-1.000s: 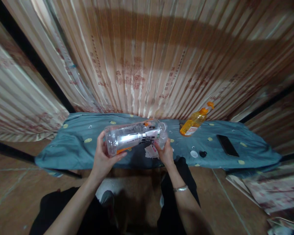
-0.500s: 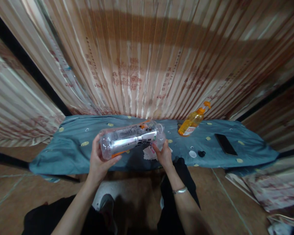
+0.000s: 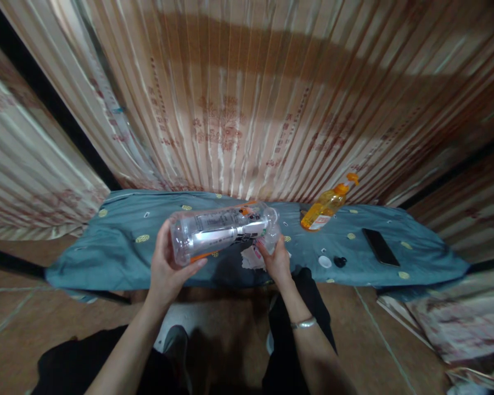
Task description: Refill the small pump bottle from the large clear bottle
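Bottle (image 3: 224,233) clear, with a silver, black and orange label; held sideways above the cloth (image 3: 123,269), base to the left, neck end to the right, slightly higher. Left hand (image 3: 167,266) curled around the base, thumb along the near side, fingers mostly hidden behind. Right hand (image 3: 278,260) bent around the neck end, thumb and fingers gripping the clear plastic; exact finger contact cannot be told. Silver bracelet (image 3: 303,322) on the right wrist.

Cloth: blue-green, yellow-patterned, wrinkled. Torn paper (image 3: 252,258) on it, just beside the right hand, partly covered. Farther right, a white disc (image 3: 324,261) next to a small black piece (image 3: 340,262); then a dark phone (image 3: 381,248), lying flat. Farther back, dispenser (image 3: 323,211) with orange liquid and orange pump. Behind all: pleated curtain (image 3: 230,120), red print.
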Demonstrator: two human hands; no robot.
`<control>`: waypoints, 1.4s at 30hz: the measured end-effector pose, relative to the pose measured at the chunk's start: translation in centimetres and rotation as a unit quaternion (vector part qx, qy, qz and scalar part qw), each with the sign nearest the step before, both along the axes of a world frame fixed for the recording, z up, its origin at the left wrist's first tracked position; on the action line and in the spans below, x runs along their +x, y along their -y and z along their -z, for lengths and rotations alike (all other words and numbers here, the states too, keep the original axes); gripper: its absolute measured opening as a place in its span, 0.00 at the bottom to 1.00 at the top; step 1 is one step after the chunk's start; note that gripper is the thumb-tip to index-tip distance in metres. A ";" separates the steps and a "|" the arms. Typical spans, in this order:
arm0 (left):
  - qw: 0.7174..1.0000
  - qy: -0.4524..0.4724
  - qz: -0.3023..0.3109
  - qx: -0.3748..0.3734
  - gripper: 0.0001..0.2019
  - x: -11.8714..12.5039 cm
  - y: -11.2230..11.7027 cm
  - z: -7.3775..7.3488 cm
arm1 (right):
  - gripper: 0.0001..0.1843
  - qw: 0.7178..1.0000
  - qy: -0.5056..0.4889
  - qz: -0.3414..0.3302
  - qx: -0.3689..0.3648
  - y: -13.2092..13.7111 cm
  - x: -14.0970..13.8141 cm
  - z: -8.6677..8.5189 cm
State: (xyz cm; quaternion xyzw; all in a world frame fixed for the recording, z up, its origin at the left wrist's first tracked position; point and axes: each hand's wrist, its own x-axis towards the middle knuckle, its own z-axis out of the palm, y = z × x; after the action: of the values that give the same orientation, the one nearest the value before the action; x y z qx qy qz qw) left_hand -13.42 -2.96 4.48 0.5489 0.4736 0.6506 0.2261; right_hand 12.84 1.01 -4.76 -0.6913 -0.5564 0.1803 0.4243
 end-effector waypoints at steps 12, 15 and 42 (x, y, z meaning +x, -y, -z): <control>0.999 0.040 0.026 0.003 0.50 0.5 0.1 -0.6 | 0.30 1.000 0.022 -0.003 0.010 0.1 0.0 0.0; 0.998 0.050 0.028 -0.001 0.48 0.5 0.1 -0.6 | 0.29 1.000 0.014 -0.004 0.018 0.0 0.0 0.1; 0.998 0.035 0.043 0.016 0.46 0.4 0.3 -0.4 | 0.29 1.000 0.019 0.000 0.018 0.0 0.1 0.1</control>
State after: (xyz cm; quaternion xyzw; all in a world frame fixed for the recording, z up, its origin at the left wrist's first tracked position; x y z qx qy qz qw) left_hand -12.97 -3.27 4.87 0.5494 0.4308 0.6666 0.2612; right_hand 12.95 1.01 -4.84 -0.6869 -0.5675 0.1568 0.4259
